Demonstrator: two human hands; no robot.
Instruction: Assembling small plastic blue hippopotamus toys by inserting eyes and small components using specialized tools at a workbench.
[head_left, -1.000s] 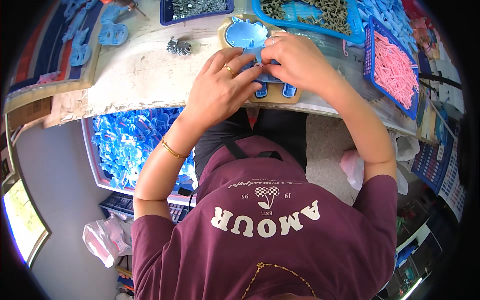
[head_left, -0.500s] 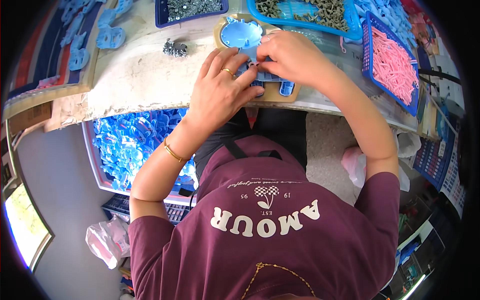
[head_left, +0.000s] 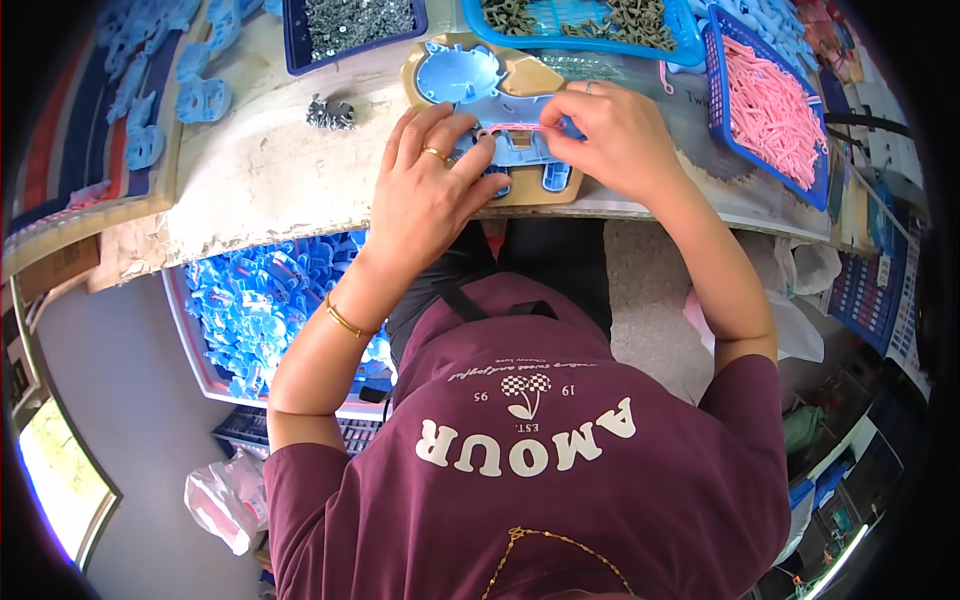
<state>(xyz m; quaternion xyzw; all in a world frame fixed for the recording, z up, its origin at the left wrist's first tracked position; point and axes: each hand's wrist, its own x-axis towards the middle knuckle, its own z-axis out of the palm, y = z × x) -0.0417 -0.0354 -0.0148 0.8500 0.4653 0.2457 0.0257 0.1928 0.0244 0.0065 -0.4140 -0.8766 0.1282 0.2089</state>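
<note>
A light-blue plastic toy shell (head_left: 458,75) with a round hollow bowl lies on a brown jig board (head_left: 535,78) at the table's near edge. Across the shell's lower part runs a thin pink plastic strip (head_left: 515,127). My right hand (head_left: 618,138) pinches the strip's right end between thumb and forefinger. At its left end, the thumb and forefinger of my left hand (head_left: 425,175) press close together on the strip, beside a small dark piece that is mostly hidden. The left hand's other fingers rest over the shell's left side.
Along the back stand a blue basket of screws (head_left: 355,20) and a light-blue tray of olive-brown parts (head_left: 620,22). A basket of pink strips (head_left: 770,110) is at right. Loose screws (head_left: 330,112) lie on the table. A bin of blue parts (head_left: 265,310) sits below, left.
My right hand has moved away from the left one, toward the right along the shell. The pink strip now shows stretched between them. My left hand stays at the shell.
</note>
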